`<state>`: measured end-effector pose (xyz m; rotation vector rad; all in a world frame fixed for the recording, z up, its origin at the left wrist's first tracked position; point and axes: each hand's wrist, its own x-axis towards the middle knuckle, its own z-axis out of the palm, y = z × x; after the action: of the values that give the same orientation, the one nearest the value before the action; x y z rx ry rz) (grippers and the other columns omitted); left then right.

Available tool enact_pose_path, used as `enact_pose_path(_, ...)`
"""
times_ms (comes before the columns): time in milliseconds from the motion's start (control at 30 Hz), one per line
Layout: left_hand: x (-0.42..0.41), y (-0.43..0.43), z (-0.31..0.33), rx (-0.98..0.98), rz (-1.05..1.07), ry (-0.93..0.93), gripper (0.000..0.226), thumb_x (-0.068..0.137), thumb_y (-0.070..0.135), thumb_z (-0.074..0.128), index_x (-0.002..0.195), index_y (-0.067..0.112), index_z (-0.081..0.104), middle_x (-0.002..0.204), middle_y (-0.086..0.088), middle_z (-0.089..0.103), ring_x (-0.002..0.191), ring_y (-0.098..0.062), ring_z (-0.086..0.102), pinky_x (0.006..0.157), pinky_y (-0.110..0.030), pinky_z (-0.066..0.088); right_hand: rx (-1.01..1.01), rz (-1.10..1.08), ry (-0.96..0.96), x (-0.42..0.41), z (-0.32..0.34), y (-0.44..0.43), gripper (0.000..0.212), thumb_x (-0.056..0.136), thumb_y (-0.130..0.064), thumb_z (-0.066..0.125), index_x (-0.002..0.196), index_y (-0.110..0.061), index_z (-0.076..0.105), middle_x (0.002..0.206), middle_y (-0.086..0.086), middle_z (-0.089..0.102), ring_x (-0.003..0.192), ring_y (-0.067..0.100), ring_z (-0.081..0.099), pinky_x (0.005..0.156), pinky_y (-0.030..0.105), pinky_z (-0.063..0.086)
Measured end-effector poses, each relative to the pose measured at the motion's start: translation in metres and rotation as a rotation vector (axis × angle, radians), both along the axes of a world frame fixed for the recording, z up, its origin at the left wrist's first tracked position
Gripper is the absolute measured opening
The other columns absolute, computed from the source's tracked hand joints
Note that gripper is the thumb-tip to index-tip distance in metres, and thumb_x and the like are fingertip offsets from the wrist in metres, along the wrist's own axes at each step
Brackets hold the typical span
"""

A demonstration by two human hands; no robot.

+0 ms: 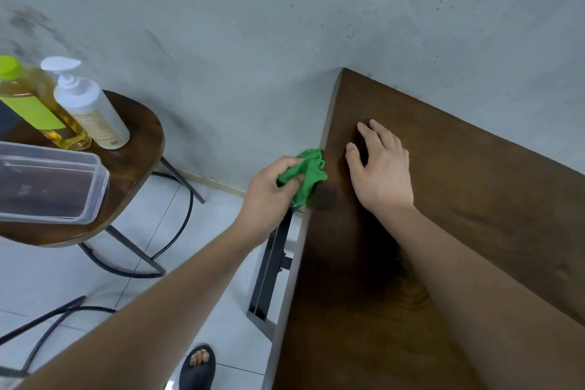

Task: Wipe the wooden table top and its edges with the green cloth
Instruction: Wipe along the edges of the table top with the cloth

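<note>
Clenched around the green cloth [305, 172], the left hand [272, 196] grip presses it against the left edge of the wooden surface [474, 199]. This edge runs away toward the wall. Further right, the right hand [380, 168] is laid flat and released on top.

The table [474, 199] top is bare to the right and toward the wall [285, 25], which closes its far edge. The right hand [380, 168] lies flat near the left edge; the left hand [272, 196] with the cloth [308, 172] fills the spot just outside that edge. Below, the table's metal leg [272, 266] stands close under it. A stool [133, 161] carrying bottles [91, 108] and a tub [47, 184] stands well apart, with open floor [221, 231] between
</note>
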<state>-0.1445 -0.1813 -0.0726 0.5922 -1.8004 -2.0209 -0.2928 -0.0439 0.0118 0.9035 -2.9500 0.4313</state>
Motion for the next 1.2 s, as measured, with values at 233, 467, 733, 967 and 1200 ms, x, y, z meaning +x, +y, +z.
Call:
enact_pose_path(233,0.056,0.018,-0.006,-0.118,-0.005,0.029,0.032,0.102,-0.006,0.071,0.129,0.009,0.080,0.126,-0.002,0.075,0.115,-0.013,0.073,0.093,-0.020,0.056,0.014,-0.009,0.006,0.000,0.001,-0.001,0.057,0.116,-0.049,0.043,0.167,-0.023,0.048,0.177,0.004,0.039,0.165,0.025,0.030,0.136,0.053,0.023)
enact_pose_path(467,-0.035,-0.027,0.002,-0.418,0.055,0.004,0.048,0.091,-0.009,0.062,0.128,0.015,0.081,0.120,0.016,0.071,0.111,0.009,0.068,0.101,-0.017,0.054,-0.019,-0.001,0.029,-0.003,-0.004,-0.001,0.055,0.115,-0.044,0.048,0.165,-0.021,0.052,0.175,0.005,0.042,0.163,0.025,0.033,0.133,0.050,0.025)
enact_pose_path(733,-0.158,-0.077,0.020,-0.496,0.063,-0.093,0.044,0.099,-0.005,0.063,0.137,0.012,0.077,0.139,-0.009,0.075,0.125,-0.025,0.071,0.112,-0.036,0.054,0.009,0.000,0.041,-0.007,-0.004,-0.001,0.056,0.115,-0.048,0.046,0.166,-0.025,0.050,0.175,0.001,0.040,0.163,0.021,0.031,0.132,0.045,0.024)
enact_pose_path(967,-0.186,-0.079,0.025,-0.463,0.106,-0.126,0.045,0.101,-0.001,0.060,0.141,0.014,0.075,0.141,-0.009,0.074,0.128,-0.025,0.069,0.113,-0.038,0.053,-0.005,0.003,0.051,-0.005,-0.002,-0.001,0.054,0.115,-0.045,0.048,0.163,-0.022,0.053,0.173,0.004,0.044,0.161,0.024,0.035,0.131,0.047,0.028)
enact_pose_path(1200,-0.077,-0.034,0.008,-0.305,0.063,-0.129,0.043,0.099,-0.001,0.061,0.132,0.020,0.079,0.125,0.002,0.078,0.111,-0.015,0.073,0.103,-0.041,0.059,-0.014,0.001,0.038,0.000,0.000,-0.001,0.054,0.115,-0.046,0.048,0.162,-0.021,0.055,0.172,0.006,0.045,0.161,0.027,0.036,0.131,0.050,0.027)
